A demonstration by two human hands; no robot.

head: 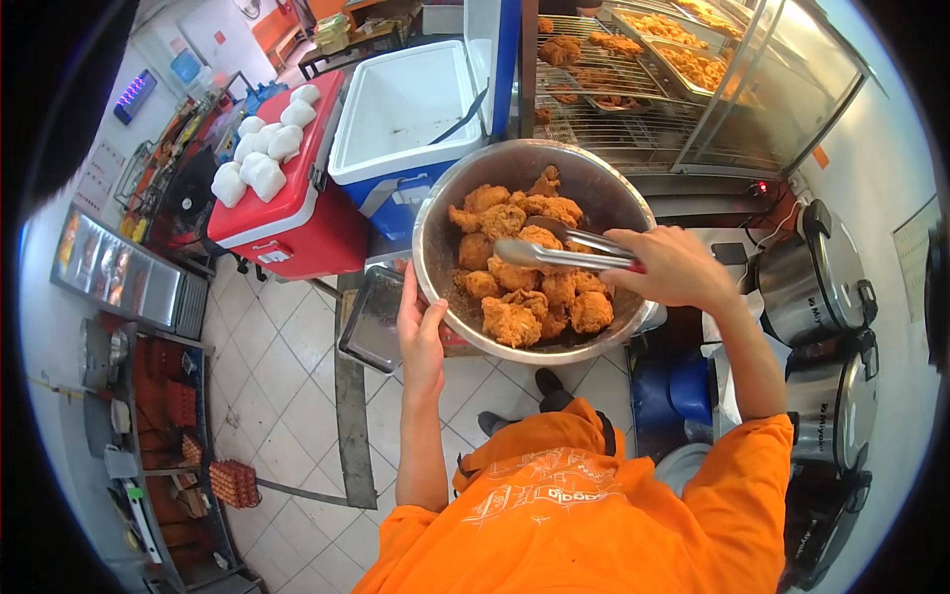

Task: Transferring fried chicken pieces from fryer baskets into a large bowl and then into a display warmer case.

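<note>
A large stainless steel bowl [603, 178] full of fried chicken pieces [512, 321] is in front of my body. My left hand [423, 319] grips its left rim, thumb up and fingers partly hidden beneath the outer wall. In my right hand [668, 266] is a pair of metal tongs [568, 257], reaching in from the right side. The tongs' two jaws are apart and lie over the chicken near the middle of the bowl; I cannot tell whether they touch a piece.
Beyond the bowl stands a display warmer [631, 141] with fried food on racks. An open blue cooler box [404, 111] and a red one [304, 223] topped with white wrapped bundles [261, 177] are at left. Steel rice cookers [801, 282] line the right. A metal tray [371, 327] lies below left.
</note>
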